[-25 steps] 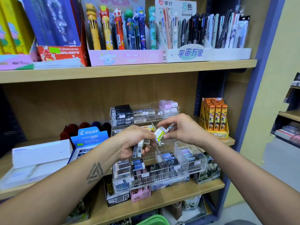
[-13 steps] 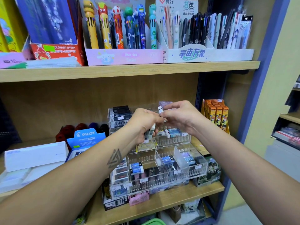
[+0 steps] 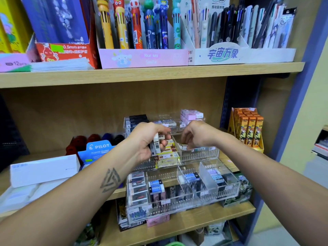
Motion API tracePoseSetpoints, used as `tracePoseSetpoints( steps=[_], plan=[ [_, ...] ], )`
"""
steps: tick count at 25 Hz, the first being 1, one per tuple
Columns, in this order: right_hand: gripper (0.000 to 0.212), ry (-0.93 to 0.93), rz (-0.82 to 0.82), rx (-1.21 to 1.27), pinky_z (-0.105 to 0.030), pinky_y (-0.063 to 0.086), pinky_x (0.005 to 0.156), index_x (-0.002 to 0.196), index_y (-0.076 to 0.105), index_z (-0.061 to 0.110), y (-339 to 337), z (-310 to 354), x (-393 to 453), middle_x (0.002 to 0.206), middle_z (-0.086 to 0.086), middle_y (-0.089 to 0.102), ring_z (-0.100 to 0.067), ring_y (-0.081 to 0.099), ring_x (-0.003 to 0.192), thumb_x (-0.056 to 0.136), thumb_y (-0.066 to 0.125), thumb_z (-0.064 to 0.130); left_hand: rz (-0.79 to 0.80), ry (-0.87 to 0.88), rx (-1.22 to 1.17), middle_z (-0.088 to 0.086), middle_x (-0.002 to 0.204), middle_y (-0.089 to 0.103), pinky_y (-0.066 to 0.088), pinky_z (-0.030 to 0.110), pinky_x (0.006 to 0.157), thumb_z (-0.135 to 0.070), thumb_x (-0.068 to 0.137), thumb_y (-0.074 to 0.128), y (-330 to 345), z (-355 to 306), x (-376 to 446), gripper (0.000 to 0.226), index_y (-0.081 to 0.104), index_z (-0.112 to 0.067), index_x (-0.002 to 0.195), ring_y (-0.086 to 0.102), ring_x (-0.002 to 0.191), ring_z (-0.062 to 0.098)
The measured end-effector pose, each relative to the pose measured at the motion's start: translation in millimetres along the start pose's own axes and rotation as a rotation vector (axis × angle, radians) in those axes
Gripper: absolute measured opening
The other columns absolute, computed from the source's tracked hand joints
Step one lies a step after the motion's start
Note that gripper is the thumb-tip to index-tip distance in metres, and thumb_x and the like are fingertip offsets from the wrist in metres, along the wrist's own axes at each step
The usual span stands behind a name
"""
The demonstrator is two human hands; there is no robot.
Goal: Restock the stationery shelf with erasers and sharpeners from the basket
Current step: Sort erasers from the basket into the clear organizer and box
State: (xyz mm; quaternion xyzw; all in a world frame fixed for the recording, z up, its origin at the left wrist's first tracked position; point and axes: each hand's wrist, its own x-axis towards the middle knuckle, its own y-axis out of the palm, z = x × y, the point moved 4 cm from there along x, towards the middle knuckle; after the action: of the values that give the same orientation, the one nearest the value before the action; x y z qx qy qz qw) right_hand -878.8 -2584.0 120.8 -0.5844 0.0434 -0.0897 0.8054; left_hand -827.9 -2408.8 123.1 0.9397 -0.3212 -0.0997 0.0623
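Your left hand (image 3: 147,141) grips a few erasers (image 3: 156,143), fingers curled round them, over the mid acrylic tray (image 3: 200,153). Right hand (image 3: 192,134) dips into that tray w/ fingers curled; can't tell if pinching anything. Lower tray (image 3: 229,191) holds boxed erasers.

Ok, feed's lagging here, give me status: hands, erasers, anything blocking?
Left hand grips a bunch of erasers. Right hand fingers down in middle acrylic tray, grip hidden. Nothing blocking.
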Motion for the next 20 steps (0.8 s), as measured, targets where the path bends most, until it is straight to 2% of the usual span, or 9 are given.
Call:
tracePoseSetpoints(
  steps=[3, 5, 7, 12, 14, 16, 17, 19, 20],
  plan=[
    [0.028, 0.012, -0.004, -0.061, -0.009, 0.046, 0.061, 0.100, 0.078, 0.015, 5.2, 1.5, 1.4, 0.086, 0.006, 0.073, 0.001, 0.062, 0.072, 0.081, 0.073, -0.005, 0.008, 0.001, 0.000, 0.018, 0.074, 0.061, 0.039, 0.021, 0.040, 0.006, 0.085, 0.059, 1.4, 0.7, -1.9, 0.024, 0.065, 0.011, 0.108, 0.046, 0.045, 0.017],
    [0.027, 0.014, 0.007, -0.103, -0.009, 0.040, 0.056, 0.097, 0.079, 0.017, 6.2, 3.3, 2.1, 0.078, 0.011, 0.067, 0.003, 0.057, 0.068, 0.083, 0.071, -0.005, 0.014, 0.002, 0.008, 0.017, 0.074, 0.061, 0.039, 0.021, 0.040, 0.006, 0.086, 0.059, 2.3, 1.9, -2.7, 0.024, 0.065, 0.011, 0.109, 0.046, 0.044, 0.017],
    [0.024, 0.023, 0.017, -0.118, -0.009, 0.040, 0.054, 0.093, 0.079, 0.016, 5.7, 6.0, 1.7, 0.072, 0.015, 0.061, 0.001, 0.057, 0.068, 0.084, 0.071, -0.004, 0.023, -0.004, 0.006, 0.017, 0.074, 0.061, 0.038, 0.021, 0.041, 0.006, 0.086, 0.058, 2.9, 3.1, -3.6, 0.025, 0.065, 0.011, 0.109, 0.046, 0.044, 0.016],
    [0.027, 0.016, 0.043, -0.150, -0.020, 0.048, 0.065, 0.090, 0.080, 0.014, 7.0, 12.2, 3.2, 0.071, 0.011, 0.065, -0.013, 0.067, 0.078, 0.082, 0.065, -0.007, 0.063, -0.073, -0.105, 0.016, 0.072, 0.060, 0.040, 0.020, 0.039, 0.004, 0.091, 0.050, 7.1, 8.5, -5.0, 0.020, 0.062, 0.008, 0.106, 0.047, 0.046, 0.015],
    [0.026, -0.009, 0.014, -0.146, -0.022, 0.050, 0.069, 0.098, 0.080, 0.012, 1.8, 15.1, -2.5, 0.082, 0.004, 0.072, -0.014, 0.069, 0.083, 0.084, 0.065, -0.005, 0.078, -0.109, -0.177, 0.016, 0.072, 0.059, 0.041, 0.020, 0.039, 0.003, 0.093, 0.044, 7.8, 12.0, -6.2, 0.021, 0.060, 0.008, 0.105, 0.048, 0.049, 0.015],
    [0.023, -0.066, -0.171, 0.088, -0.022, 0.050, 0.073, 0.103, 0.078, 0.010, -10.3, 23.4, -17.3, 0.090, -0.002, 0.075, -0.010, 0.067, 0.080, 0.086, 0.067, 0.000, 0.082, -0.131, -0.236, 0.016, 0.072, 0.057, 0.042, 0.019, 0.040, 0.002, 0.094, 0.041, 8.0, 12.9, -8.5, 0.021, 0.059, 0.007, 0.102, 0.049, 0.051, 0.015],
    [0.020, -0.113, -0.249, 0.342, -0.022, 0.050, 0.073, 0.103, 0.077, 0.009, -14.9, 29.7, -29.2, 0.090, -0.005, 0.076, -0.009, 0.067, 0.078, 0.086, 0.070, 0.001, 0.076, -0.134, -0.261, 0.016, 0.073, 0.057, 0.042, 0.020, 0.041, 0.002, 0.094, 0.040, 8.1, 12.8, -8.9, 0.020, 0.058, 0.007, 0.100, 0.049, 0.051, 0.016],
    [0.019, -0.248, -0.237, 0.776, -0.023, 0.053, 0.072, 0.104, 0.075, 0.005, -15.8, 49.9, -54.0, 0.089, -0.014, 0.075, -0.011, 0.068, 0.079, 0.085, 0.075, 0.004, 0.047, -0.124, -0.298, 0.017, 0.080, 0.058, 0.046, 0.022, 0.043, 0.001, 0.096, 0.037, 7.7, 10.4, -10.5, 0.022, 0.056, 0.006, 0.105, 0.053, 0.055, 0.019],
    [0.022, -0.303, -0.199, 0.794, -0.026, 0.054, 0.071, 0.105, 0.075, 0.007, -13.2, 59.4, -60.6, 0.091, -0.015, 0.074, -0.013, 0.066, 0.079, 0.083, 0.078, 0.009, 0.034, -0.122, -0.306, 0.019, 0.084, 0.060, 0.050, 0.025, 0.045, 0.000, 0.097, 0.035, 8.0, 9.6, -10.9, 0.026, 0.056, 0.007, 0.109, 0.057, 0.059, 0.021]
  ],
)
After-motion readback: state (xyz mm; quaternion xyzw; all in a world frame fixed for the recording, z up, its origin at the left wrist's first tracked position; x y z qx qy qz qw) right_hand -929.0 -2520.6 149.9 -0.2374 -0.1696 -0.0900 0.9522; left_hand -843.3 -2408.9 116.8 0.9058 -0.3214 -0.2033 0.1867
